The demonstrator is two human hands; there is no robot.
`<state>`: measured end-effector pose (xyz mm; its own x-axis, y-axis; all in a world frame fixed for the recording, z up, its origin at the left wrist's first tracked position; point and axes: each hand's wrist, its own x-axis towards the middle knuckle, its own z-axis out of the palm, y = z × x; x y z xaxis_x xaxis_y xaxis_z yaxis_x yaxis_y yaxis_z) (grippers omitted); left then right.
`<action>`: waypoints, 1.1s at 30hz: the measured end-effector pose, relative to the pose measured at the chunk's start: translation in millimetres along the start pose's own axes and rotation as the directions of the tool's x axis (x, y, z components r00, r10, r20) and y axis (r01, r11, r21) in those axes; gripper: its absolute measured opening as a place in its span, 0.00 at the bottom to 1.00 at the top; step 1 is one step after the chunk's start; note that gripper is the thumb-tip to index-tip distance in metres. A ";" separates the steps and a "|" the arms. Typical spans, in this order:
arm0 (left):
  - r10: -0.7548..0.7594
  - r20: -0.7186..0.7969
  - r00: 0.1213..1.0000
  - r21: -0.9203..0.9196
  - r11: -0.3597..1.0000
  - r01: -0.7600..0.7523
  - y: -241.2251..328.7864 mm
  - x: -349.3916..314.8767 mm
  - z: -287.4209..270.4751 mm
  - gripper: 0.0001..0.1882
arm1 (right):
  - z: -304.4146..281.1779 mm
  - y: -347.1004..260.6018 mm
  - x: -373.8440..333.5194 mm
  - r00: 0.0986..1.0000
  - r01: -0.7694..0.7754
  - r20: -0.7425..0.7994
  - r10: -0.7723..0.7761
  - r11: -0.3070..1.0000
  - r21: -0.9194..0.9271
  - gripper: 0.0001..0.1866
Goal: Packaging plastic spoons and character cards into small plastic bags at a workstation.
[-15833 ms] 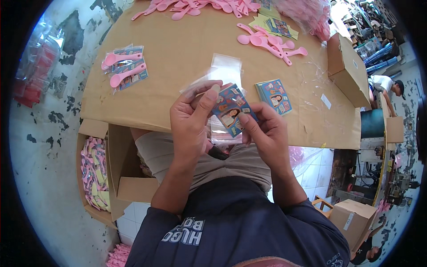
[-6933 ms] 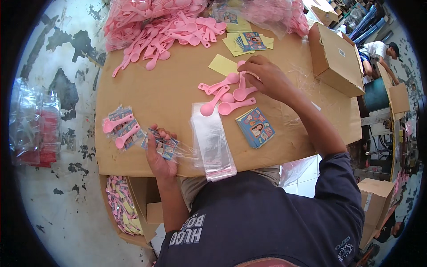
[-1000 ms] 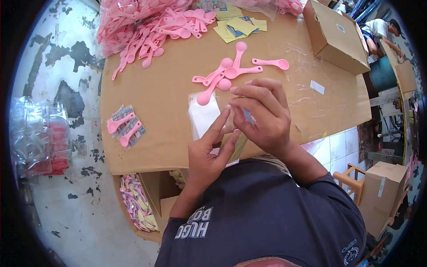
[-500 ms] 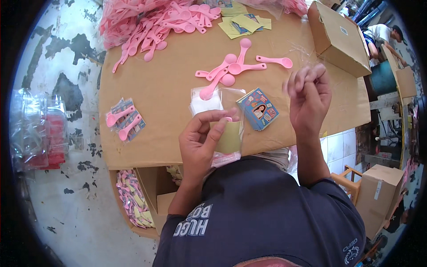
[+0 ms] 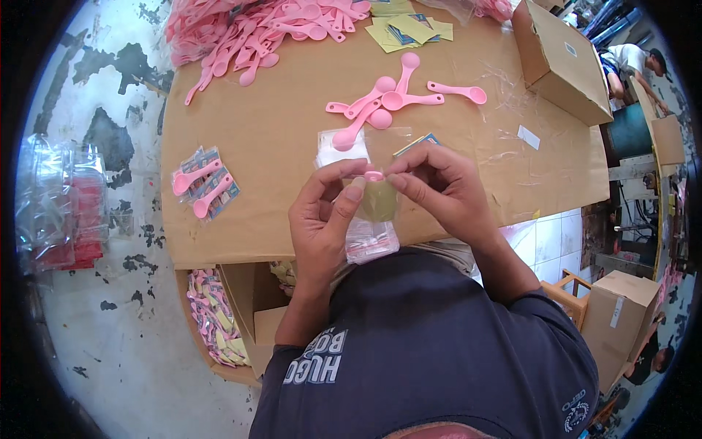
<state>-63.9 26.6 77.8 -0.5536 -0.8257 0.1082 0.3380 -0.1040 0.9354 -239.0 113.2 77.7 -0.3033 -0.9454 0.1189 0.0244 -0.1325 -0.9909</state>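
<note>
Close to my body, both hands pinch the top of a small clear plastic bag [image 5: 380, 201] with a yellow-green card inside. The pink end of a measuring spoon [image 5: 374, 176] shows between my fingertips; the rest of it is hidden. My left hand [image 5: 327, 212] is closed on the bag's left side. My right hand [image 5: 444, 189] is closed at its upper right, thumb against index finger. Beneath the bag lies a stack of clear bags [image 5: 371, 243]. White sheets [image 5: 342, 150] lie just beyond my left fingers. My right hand mostly covers a stack of printed cards [image 5: 430, 139].
Several loose pink spoons [image 5: 395, 99] lie mid-table, with a large spoon pile [image 5: 270, 36] at far left. Filled packs [image 5: 205, 183] sit on the left. Yellow cards [image 5: 409, 31] and a cardboard box [image 5: 559, 62] stand farther back. A white slip [image 5: 528, 137] lies right. Another person [image 5: 632, 62] bends at far right.
My right hand has come down and left from its raised place to the bag's top. A white slip now lies on the table at right. My left hand keeps hold of the bag.
</note>
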 end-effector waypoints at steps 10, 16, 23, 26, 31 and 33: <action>-0.003 0.007 1.000 0.069 0.998 0.002 -3.7 -6.6 -0.7 0.09 | -10.9 -4.4 -5.0 0.999 0.011 -0.038 -0.007 0.997 0.082 0.06; 0.155 0.036 0.987 0.083 0.984 -0.157 -12.9 -11.6 -1.5 0.05 | -23.5 -7.9 -5.5 0.968 0.250 0.041 -0.248 0.966 -0.064 0.09; 0.183 0.121 0.976 -0.011 0.983 -0.183 -5.8 -3.2 1.2 0.04 | -28.7 -16.8 -7.2 0.965 0.263 0.048 -0.258 0.956 -0.129 0.06; 0.101 0.013 0.995 0.147 0.984 -0.102 -8.6 -13.2 -0.8 0.09 | -19.9 -18.8 -4.8 0.972 0.234 0.066 -0.225 0.956 -0.179 0.06; -0.067 0.131 0.989 0.032 0.997 0.063 10.9 -9.4 5.5 0.25 | -9.4 -4.7 -10.0 0.996 0.088 0.005 -0.088 0.995 -0.050 0.14; -0.139 0.206 0.969 0.246 0.966 0.086 7.3 -9.6 -0.3 0.24 | -3.9 -2.6 -10.5 0.962 0.233 -0.170 -0.213 0.966 0.108 0.22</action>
<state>-55.9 33.6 83.6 -0.7397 -0.6714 0.0444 0.0917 -0.0353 0.9952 -239.6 124.6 78.8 -0.4591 -0.8307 0.3148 0.0555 -0.3804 -0.9231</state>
